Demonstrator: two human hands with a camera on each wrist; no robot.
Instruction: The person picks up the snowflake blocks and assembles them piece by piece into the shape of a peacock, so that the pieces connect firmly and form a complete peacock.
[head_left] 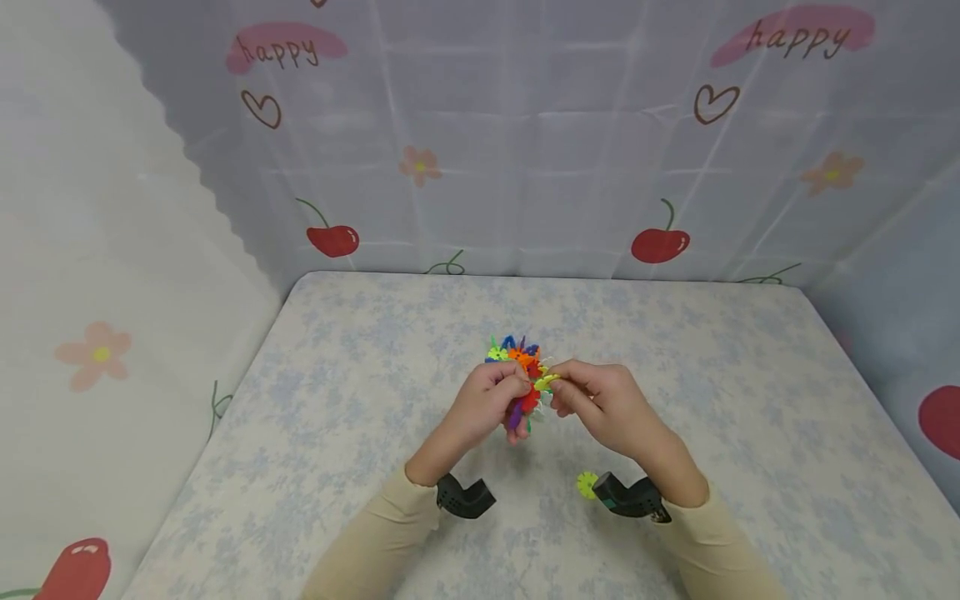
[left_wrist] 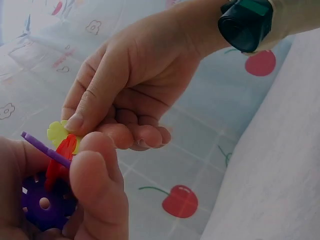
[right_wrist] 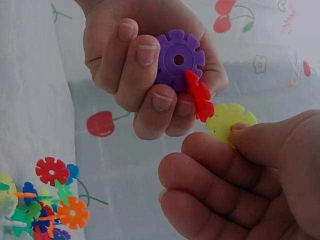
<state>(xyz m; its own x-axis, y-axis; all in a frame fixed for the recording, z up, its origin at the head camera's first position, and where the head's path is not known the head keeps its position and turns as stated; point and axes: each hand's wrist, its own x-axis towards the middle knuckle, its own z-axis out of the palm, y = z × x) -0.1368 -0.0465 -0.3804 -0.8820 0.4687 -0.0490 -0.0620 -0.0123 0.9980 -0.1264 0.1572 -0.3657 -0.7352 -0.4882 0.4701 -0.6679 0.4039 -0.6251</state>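
My left hand (head_left: pixel 483 404) holds a purple notched plastic disc (right_wrist: pixel 178 59) between its curled fingers. A red notched disc (right_wrist: pixel 200 96) stands edge-on against the purple one, and another purple piece (left_wrist: pixel 45 149) shows in the left wrist view. My right hand (head_left: pixel 611 404) pinches a yellow notched disc (right_wrist: pixel 231 121) between thumb and forefinger. The yellow edge meets the red disc; whether they are slotted together I cannot tell. Beyond the hands in the head view is a many-coloured cluster of joined discs (head_left: pixel 519 353), partly hidden by the left hand.
A loose yellow-green disc (head_left: pixel 587 484) lies on the floral-covered table (head_left: pixel 360 358), beside the black camera (head_left: pixel 630 497) on my right wrist. A printed curtain (head_left: pixel 517 167) rises behind the table's far edge, with more cloth at both sides.
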